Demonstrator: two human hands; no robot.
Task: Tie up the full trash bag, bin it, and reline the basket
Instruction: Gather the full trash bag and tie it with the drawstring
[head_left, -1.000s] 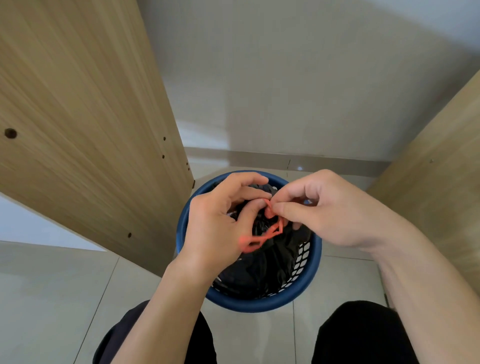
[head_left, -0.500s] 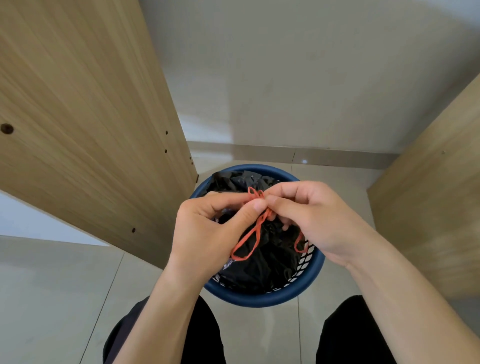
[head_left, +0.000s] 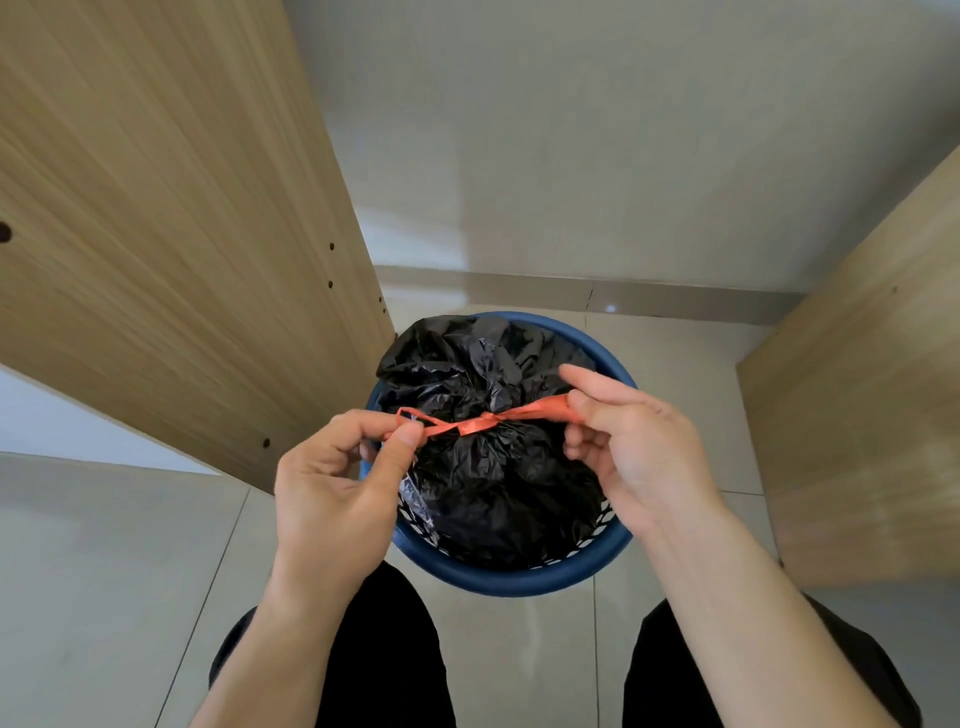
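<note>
Two wooden panels flanking: left panel (head_left: 156, 234) close against the basket, right panel (head_left: 857, 389) standing apart. One blue basket (head_left: 498, 579) on pale tiled floor (head_left: 104, 571), grey wall (head_left: 571, 130) beyond. One black trash bag (head_left: 488, 467) inside the basket, neck cinched. One orange drawstring (head_left: 483, 422) stretched taut across it, knotted mid-span. Left hand (head_left: 332, 499) pinching the left end, right hand (head_left: 634, 447) pinching the right end.
</note>
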